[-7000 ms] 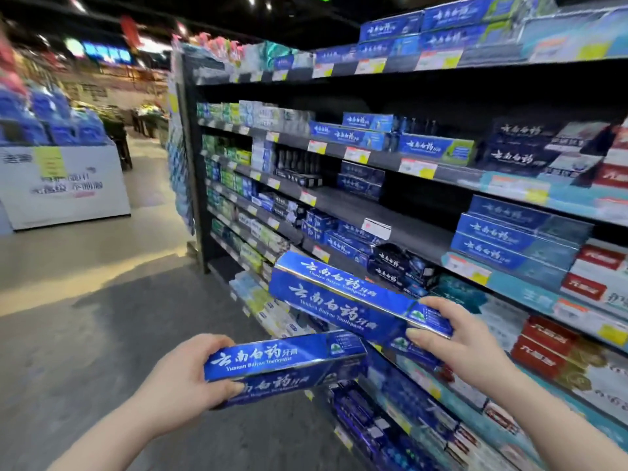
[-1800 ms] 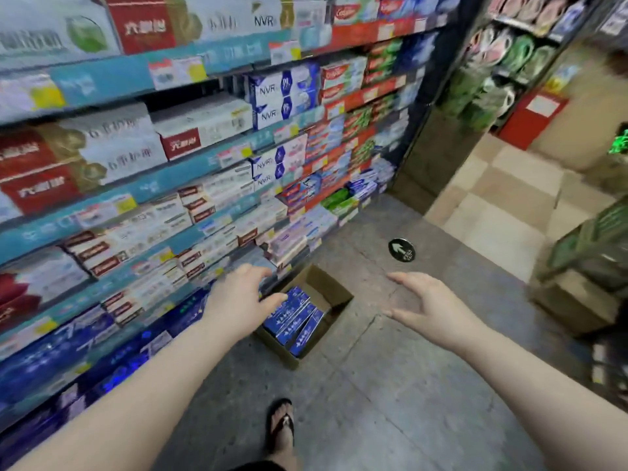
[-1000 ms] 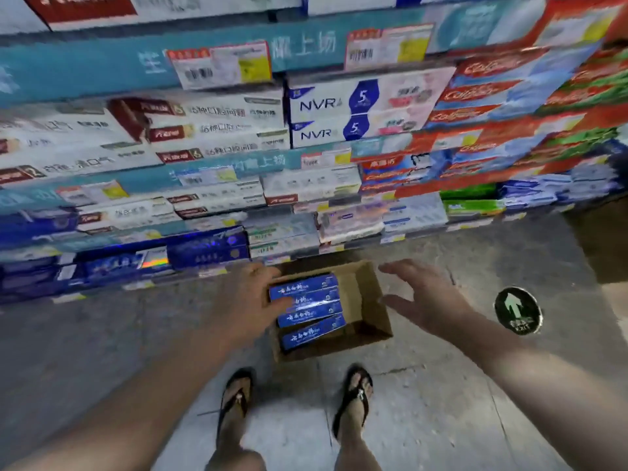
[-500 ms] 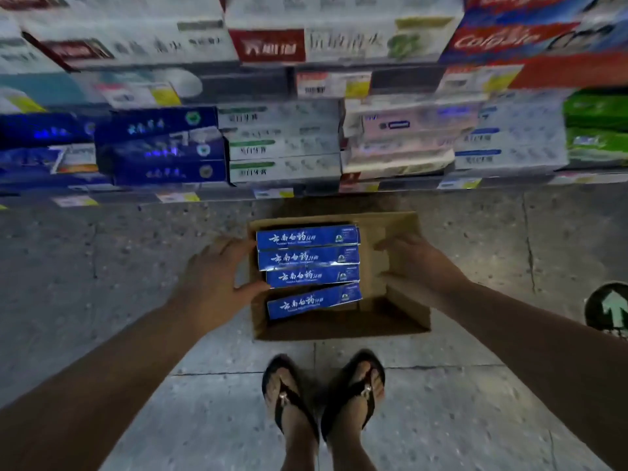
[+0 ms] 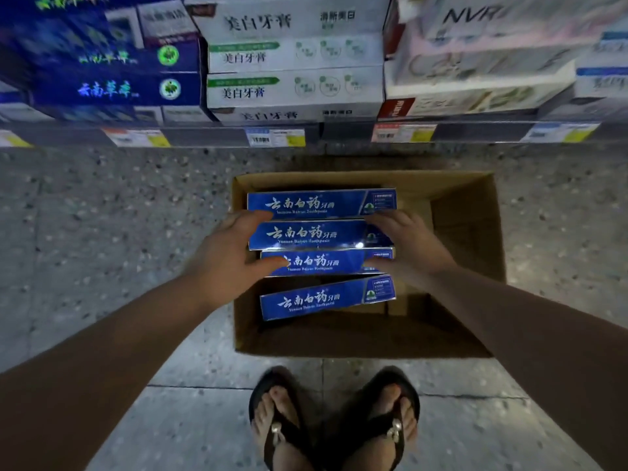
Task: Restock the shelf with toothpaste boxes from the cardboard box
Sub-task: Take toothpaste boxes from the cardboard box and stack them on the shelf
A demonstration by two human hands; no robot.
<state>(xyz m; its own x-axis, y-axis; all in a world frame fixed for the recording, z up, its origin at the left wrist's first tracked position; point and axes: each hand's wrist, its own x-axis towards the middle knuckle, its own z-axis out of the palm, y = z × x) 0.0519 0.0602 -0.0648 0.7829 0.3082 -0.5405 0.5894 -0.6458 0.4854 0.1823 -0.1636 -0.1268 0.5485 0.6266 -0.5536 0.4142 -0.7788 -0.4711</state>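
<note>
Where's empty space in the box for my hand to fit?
The right side of the cardboard box is bare, between the toothpaste boxes and the right wall. A bare strip also runs along the near wall. The left is crowded: boxes nearly against that wall, left hand there.

Head view: looks steeply down, close over cardboard box (image 5: pixel 465 212), lowest shelf (image 5: pixel 210 136) at top.

left arm: we reach down and forward from the lower left, forearm bare | left hand (image 5: pixel 231 256): fingers above, thumb below, curled round the left ends of two toothpaste boxes (image 5: pixel 306 234) | right arm: in from the lower right, bare | right hand (image 5: pixel 413 249): same clasp on their right ends | feet (image 5: pixel 280 416): side by side, toes forward
</note>
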